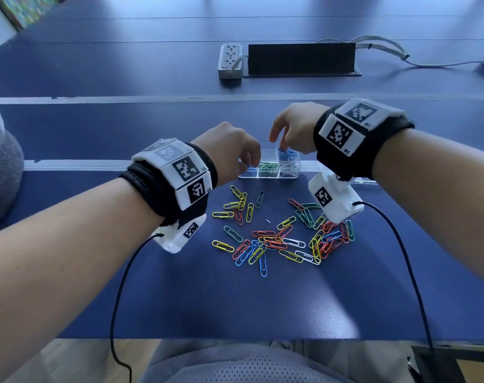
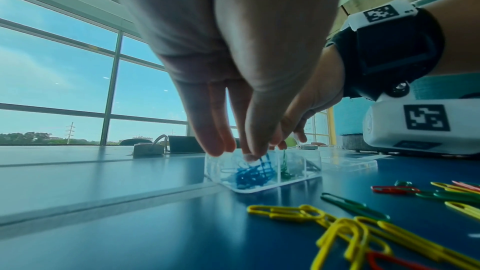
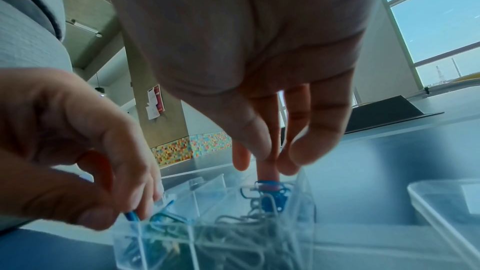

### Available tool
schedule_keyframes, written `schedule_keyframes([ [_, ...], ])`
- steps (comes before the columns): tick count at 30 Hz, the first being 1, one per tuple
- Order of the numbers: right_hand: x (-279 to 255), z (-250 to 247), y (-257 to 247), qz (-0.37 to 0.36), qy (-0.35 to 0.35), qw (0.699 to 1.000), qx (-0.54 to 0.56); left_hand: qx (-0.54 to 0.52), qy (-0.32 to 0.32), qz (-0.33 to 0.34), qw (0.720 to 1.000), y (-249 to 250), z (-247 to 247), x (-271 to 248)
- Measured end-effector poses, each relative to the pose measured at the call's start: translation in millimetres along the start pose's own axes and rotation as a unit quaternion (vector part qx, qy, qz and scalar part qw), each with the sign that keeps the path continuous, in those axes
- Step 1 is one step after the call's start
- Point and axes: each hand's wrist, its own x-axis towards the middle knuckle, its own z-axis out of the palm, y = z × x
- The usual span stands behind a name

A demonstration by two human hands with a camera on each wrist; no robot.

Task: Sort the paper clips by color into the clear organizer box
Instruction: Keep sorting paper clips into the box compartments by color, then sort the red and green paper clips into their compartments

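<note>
The clear organizer box [image 1: 288, 175] stands on the blue table beyond a loose pile of colored paper clips [image 1: 276, 236]. Its near row holds blue, green [image 1: 268, 165] and white clips [image 1: 288, 167]; the far right cell holds more blue clips [image 1: 288, 152]. My left hand [image 1: 249, 164] reaches into the near left cell and pinches a blue paper clip [image 3: 130, 216] between thumb and fingers. My right hand [image 3: 265, 171] hangs over the far right cell with fingers pointing down, and one fingertip [image 3: 267, 179] touches the blue clips [image 3: 272, 198] there.
The box's clear lid [image 3: 441, 202] lies flat just right of the box. A power strip [image 1: 229, 60] and a raised black cable flap [image 1: 301, 59] sit further back on the table. Yellow clips [image 2: 337, 231] lie close under my left wrist.
</note>
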Motion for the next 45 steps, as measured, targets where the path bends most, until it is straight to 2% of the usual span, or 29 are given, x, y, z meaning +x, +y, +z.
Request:
schedule_keyframes([
  [6,-8.1,0.7,-0.2,-0.016,0.024,1.000,-0.011,-0.035,0.026,-0.022,0.999,-2.5,3.2,3.3],
  [14,-15.6,4.7,5.3,-0.026,0.024,0.999,-0.034,0.034,0.048,-0.031,0.998,1.3,7.2,14.3],
  [20,-20.3,6.3,8.5,-0.041,0.014,0.998,-0.054,0.046,-0.004,-0.052,0.998,9.3,7.4,10.8],
  [25,-30.5,-0.9,8.2,-0.054,0.038,0.997,-0.039,0.005,0.012,-0.056,0.998,8.3,1.9,6.9],
  [28,-36.7,-1.2,9.6,-0.061,0.039,0.997,-0.034,0.047,-0.024,-0.061,0.997,8.2,5.5,2.4],
  [30,-41.8,0.6,10.7,-0.066,0.036,0.997,-0.031,0.052,-0.033,-0.056,0.997,8.4,7.9,-0.4],
  [34,-59.4,7.4,17.7,-0.089,0.027,0.995,-0.043,0.025,0.016,-0.004,1.000,13.4,5.4,-7.4],
  [36,-68.5,12.6,22.2,-0.095,0.013,0.993,-0.067,0.037,-0.001,0.016,0.999,18.2,5.6,-10.6],
  [39,-74.6,20.6,26.9,-0.097,-0.005,0.991,-0.093,0.065,-0.060,0.014,0.996,29.2,8.0,-11.9],
  [45,-76.6,28.6,29.5,-0.089,-0.016,0.992,-0.086,0.137,-0.095,-0.014,0.986,32.2,10.9,-10.8],
])
